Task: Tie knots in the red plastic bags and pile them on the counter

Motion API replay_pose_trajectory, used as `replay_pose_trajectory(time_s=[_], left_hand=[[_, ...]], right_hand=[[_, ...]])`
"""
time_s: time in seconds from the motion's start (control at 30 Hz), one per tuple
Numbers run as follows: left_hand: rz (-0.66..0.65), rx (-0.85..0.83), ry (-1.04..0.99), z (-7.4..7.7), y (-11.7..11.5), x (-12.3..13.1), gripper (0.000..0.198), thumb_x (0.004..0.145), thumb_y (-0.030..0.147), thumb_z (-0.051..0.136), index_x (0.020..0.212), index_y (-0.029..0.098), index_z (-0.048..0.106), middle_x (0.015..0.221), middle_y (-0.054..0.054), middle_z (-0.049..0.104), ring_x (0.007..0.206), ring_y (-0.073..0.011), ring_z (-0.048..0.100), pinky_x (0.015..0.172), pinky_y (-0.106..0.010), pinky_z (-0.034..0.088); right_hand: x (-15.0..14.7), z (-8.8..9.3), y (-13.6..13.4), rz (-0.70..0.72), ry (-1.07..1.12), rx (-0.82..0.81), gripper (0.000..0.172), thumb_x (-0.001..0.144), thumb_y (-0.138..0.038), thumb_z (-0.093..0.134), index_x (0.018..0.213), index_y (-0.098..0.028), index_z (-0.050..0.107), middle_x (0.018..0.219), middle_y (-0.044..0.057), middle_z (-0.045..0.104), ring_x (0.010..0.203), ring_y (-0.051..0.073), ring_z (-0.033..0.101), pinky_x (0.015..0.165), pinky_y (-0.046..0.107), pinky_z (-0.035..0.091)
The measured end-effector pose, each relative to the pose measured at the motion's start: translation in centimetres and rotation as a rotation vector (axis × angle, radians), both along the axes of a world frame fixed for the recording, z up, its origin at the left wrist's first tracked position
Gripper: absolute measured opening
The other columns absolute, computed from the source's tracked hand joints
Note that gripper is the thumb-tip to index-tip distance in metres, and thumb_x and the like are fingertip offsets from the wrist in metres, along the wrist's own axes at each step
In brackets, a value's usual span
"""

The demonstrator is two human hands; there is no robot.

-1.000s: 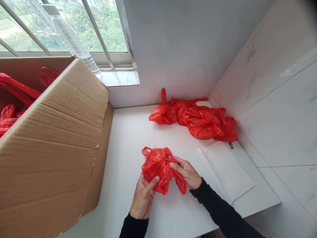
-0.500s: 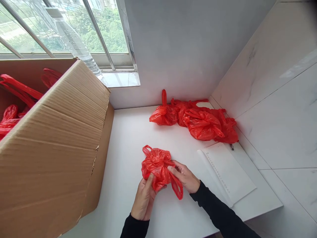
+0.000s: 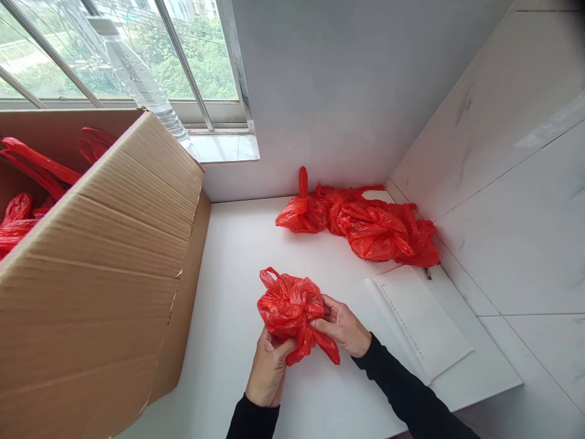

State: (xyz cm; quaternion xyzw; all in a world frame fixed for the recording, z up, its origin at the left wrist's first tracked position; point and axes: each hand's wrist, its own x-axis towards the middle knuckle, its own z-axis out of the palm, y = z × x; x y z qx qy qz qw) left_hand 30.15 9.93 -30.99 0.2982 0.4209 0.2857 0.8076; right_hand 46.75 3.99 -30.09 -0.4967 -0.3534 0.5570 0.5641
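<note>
A crumpled red plastic bag [image 3: 290, 305] is held between my two hands above the white table [image 3: 228, 268]. My left hand [image 3: 270, 366] grips its lower left part, thumb on top and the other fingers mostly hidden under the bag. My right hand [image 3: 342, 326] pinches the right side between thumb and fingers. One handle loop sticks up at the bag's upper left, and another end hangs toward the lower right. What is inside the bag cannot be seen.
A large open cardboard box [image 3: 105, 268] with red bags [image 3: 41, 164] inside stands at the left. More red bags [image 3: 365, 222] lie along the back wall. A white notebook [image 3: 425, 320] lies at the right. A clear bottle [image 3: 141, 85] leans by the window.
The held bag has turned slightly and looks rounder. My left thumb has shifted down and right along it, and the lower right end of the bag has folded narrower.
</note>
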Motion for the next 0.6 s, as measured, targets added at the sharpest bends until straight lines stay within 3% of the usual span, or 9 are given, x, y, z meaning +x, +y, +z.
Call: replay_pose_trajectory(time_s=[0.17, 0.3, 0.37, 0.47, 0.53, 0.6], left_hand=[[0.016, 0.031, -0.024, 0.3, -0.5, 0.2, 0.07, 0.068, 0.028, 0.081, 0.133, 0.024, 0.053, 0.118, -0.01, 0.069, 0.105, -0.0285, 0.065, 0.086, -0.039, 0.052], [0.004, 0.084, -0.002, 0.6, 0.1, -1.5, 0.081, 0.069, 0.037, 0.083, 0.139, 0.026, 0.045, 0.132, -0.012, 0.061, 0.117, -0.0297, 0.059, 0.095, -0.039, 0.049], [0.091, 0.118, 0.129, 0.7, 1.3, -2.7, 0.081, 0.073, 0.042, 0.079, 0.142, 0.028, 0.04, 0.138, -0.01, 0.054, 0.123, -0.0273, 0.054, 0.092, -0.034, 0.049], [0.11, 0.234, 0.362, 1.0, 3.7, -3.6, 0.075, 0.077, 0.052, 0.073, 0.14, 0.026, 0.045, 0.119, -0.007, 0.062, 0.112, -0.0243, 0.057, 0.081, -0.028, 0.048], [-0.011, 0.309, 0.389, 1.3, 4.9, -3.0, 0.065, 0.076, 0.055, 0.073, 0.13, 0.021, 0.057, 0.092, -0.004, 0.066, 0.093, -0.0222, 0.06, 0.074, -0.027, 0.046], [-0.056, 0.372, 0.317, 1.6, 5.5, -1.8, 0.048, 0.076, 0.053, 0.073, 0.109, 0.019, 0.068, 0.078, -0.002, 0.063, 0.079, -0.0195, 0.058, 0.071, -0.027, 0.046]], right_hand=[[-0.4, 0.4, -0.2, -0.036, -0.069, -0.033, 0.034, 0.092, -0.045, 0.06, 0.116, -0.021, 0.06, 0.107, 0.007, 0.069, 0.097, 0.02, 0.065, 0.091, 0.038, 0.051], [-0.4, 0.4, -1.1, 0.041, -0.039, -0.155, 0.052, 0.088, -0.048, 0.065, 0.131, -0.026, 0.048, 0.114, 0.008, 0.066, 0.089, 0.022, 0.067, 0.067, 0.034, 0.056], [-0.1, 0.5, -1.5, 0.035, -0.095, -0.145, 0.053, 0.086, -0.045, 0.068, 0.131, -0.025, 0.05, 0.115, 0.009, 0.065, 0.093, 0.023, 0.066, 0.072, 0.035, 0.056], [0.2, 1.0, -1.8, 0.043, -0.217, -0.077, 0.043, 0.088, -0.041, 0.066, 0.125, -0.023, 0.058, 0.11, 0.007, 0.067, 0.1, 0.023, 0.062, 0.089, 0.037, 0.051], [0.3, 1.3, -1.8, 0.075, -0.314, -0.073, 0.035, 0.09, -0.042, 0.061, 0.12, -0.024, 0.062, 0.102, 0.005, 0.068, 0.09, 0.022, 0.062, 0.082, 0.035, 0.051], [0.4, 1.3, -1.9, 0.065, -0.47, -0.087, 0.033, 0.093, -0.043, 0.055, 0.12, -0.026, 0.063, 0.094, 0.003, 0.068, 0.079, 0.02, 0.06, 0.073, 0.034, 0.049]])
